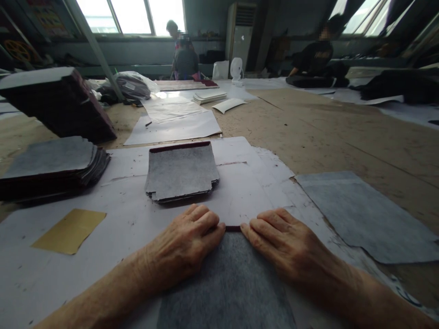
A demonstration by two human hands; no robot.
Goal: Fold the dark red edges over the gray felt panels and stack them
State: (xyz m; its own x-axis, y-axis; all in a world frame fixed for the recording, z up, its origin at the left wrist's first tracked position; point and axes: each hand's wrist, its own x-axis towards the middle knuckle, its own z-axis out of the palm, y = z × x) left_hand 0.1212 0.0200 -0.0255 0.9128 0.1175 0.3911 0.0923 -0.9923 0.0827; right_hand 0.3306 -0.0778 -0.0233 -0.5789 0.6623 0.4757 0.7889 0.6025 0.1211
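A grey fabric piece (226, 283) lies flat in front of me, with a narrow dark maroon strip folded over along its far edge. My left hand (192, 237) grips that edge on the left, fingers curled and thumb pressed on the fold. On the right, my right hand (281, 242) pinches the same edge, its thumb near the middle. A short stretch of the maroon fold shows between both thumbs. Just beyond my hands sits a small stack of similar grey pieces (181, 171), the top one with a folded maroon far edge.
At left stand a thick stack of grey pieces (48, 157) and a taller leaning dark stack (58, 100). A yellow card (70, 230) lies on white paper (130, 237). Another grey piece (370, 214) is at right. Farther back are paper sheets, a white fan (236, 71) and two people.
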